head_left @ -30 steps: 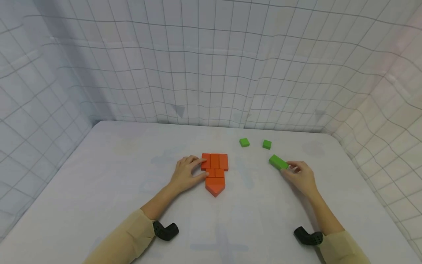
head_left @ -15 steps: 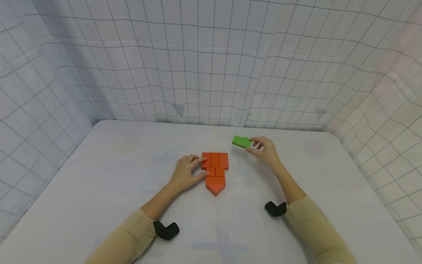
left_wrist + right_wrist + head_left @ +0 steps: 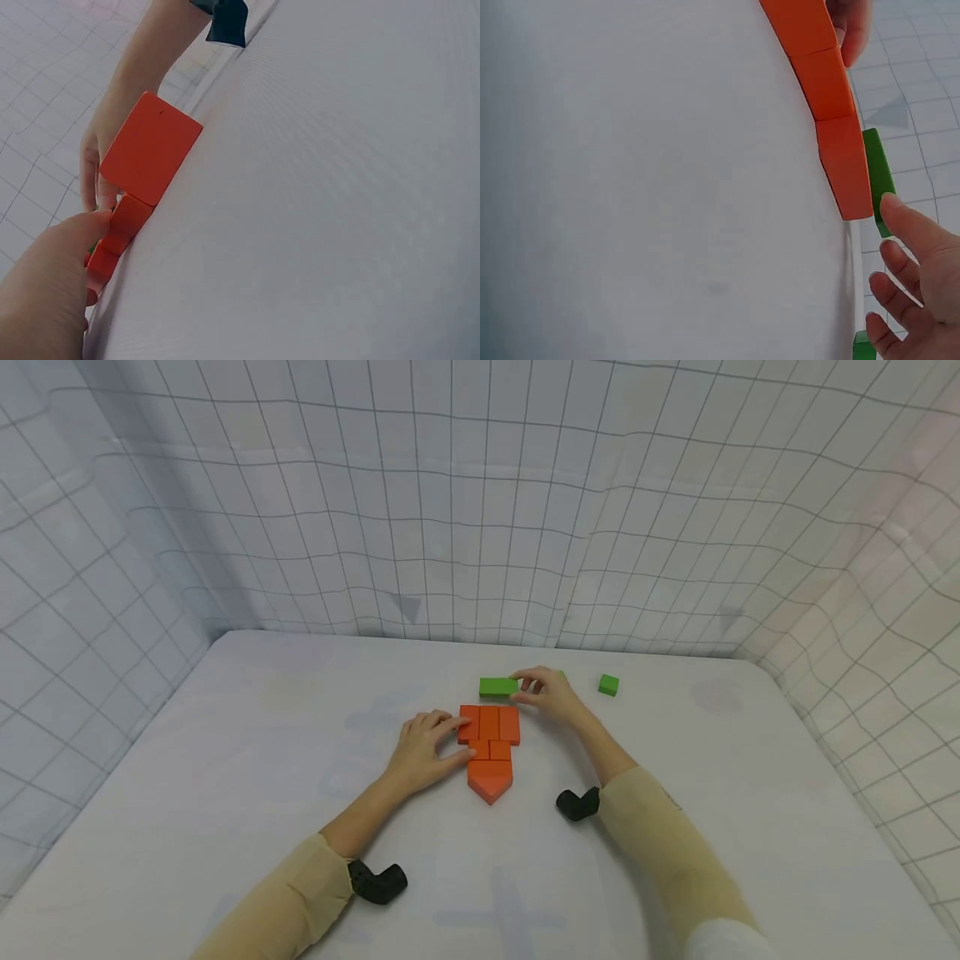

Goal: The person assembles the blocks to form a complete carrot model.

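Orange blocks lie packed together mid-table: three upright oblongs (image 3: 489, 723) in a row, two small blocks (image 3: 499, 751) below them, and a pointed block (image 3: 490, 779) nearest the person. My left hand (image 3: 420, 755) rests at their left side, index fingertip on the left oblong and thumb on a small block. Behind the row, my right hand (image 3: 551, 695) pinches a long green block (image 3: 498, 686) by its right end. That block lies crosswise, a narrow gap from the oblongs. In the right wrist view, the thumb touches the green block (image 3: 879, 172); its far side is hidden.
A small green block (image 3: 608, 685) sits to the right of my right hand. Another small green block (image 3: 559, 674) peeks out behind the hand, mostly covered. The white table (image 3: 300, 693) ends at a grid-patterned curtain (image 3: 487, 527) at the back and sides.
My right hand has carried the long green block from the right side leftward to behind the orange oblongs, turning it crosswise. The left hand has stayed in place.
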`<state>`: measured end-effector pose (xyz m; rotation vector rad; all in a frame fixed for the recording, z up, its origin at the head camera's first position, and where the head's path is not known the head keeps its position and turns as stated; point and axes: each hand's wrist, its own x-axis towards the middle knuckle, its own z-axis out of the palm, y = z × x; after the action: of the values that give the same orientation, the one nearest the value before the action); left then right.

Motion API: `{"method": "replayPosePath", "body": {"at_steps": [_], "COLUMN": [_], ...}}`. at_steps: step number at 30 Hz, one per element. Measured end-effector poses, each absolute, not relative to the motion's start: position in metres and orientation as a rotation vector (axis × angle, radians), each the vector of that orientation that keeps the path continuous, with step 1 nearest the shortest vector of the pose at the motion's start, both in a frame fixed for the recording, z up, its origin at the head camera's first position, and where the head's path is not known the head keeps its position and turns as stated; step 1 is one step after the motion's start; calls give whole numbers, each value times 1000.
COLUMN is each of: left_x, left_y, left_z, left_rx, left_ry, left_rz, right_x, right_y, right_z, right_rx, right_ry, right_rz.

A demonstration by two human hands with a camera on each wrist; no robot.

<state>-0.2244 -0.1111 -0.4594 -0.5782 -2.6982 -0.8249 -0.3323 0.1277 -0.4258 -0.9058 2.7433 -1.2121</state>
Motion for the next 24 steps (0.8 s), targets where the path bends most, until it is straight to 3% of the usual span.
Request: {"method": "replayPosePath", "body": {"at_steps": [24], "left_x": [-225], "left_y": [-111], "left_z": [-460], "left_rx": [-584], "left_ry": [-2682], "left_rz": [-840], "right_x": [-336], "right_y": [110], "right_z": [-426], "right_rx": [-685], "right_ry": [2707], "right_rz": [-1085]}}
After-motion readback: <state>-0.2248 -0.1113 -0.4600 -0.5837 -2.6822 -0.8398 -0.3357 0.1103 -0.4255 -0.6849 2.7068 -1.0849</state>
